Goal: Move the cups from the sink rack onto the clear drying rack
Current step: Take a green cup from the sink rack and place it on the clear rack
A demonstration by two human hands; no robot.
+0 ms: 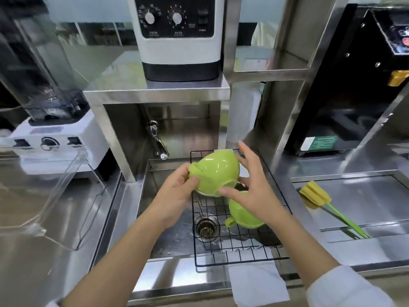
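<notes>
A green cup (213, 173) is held upside down above the black wire sink rack (221, 251), tilted, base toward me. My left hand (177, 196) grips its left side with thumb and fingers. My right hand (252, 191) touches its right side, thumb under the rim, fingers spread. A second green cup (241, 214) lies upside down on the rack below my right hand, handle pointing left. The clear drying rack (51, 196) stands on the counter at the left, with nothing in it.
The sink drain (205, 228) sits under the rack, the tap (157, 140) behind it. A white cloth (256, 282) hangs over the sink's front edge. A yellow sponge brush (321, 200) lies at right. A blender (55, 138) stands at left.
</notes>
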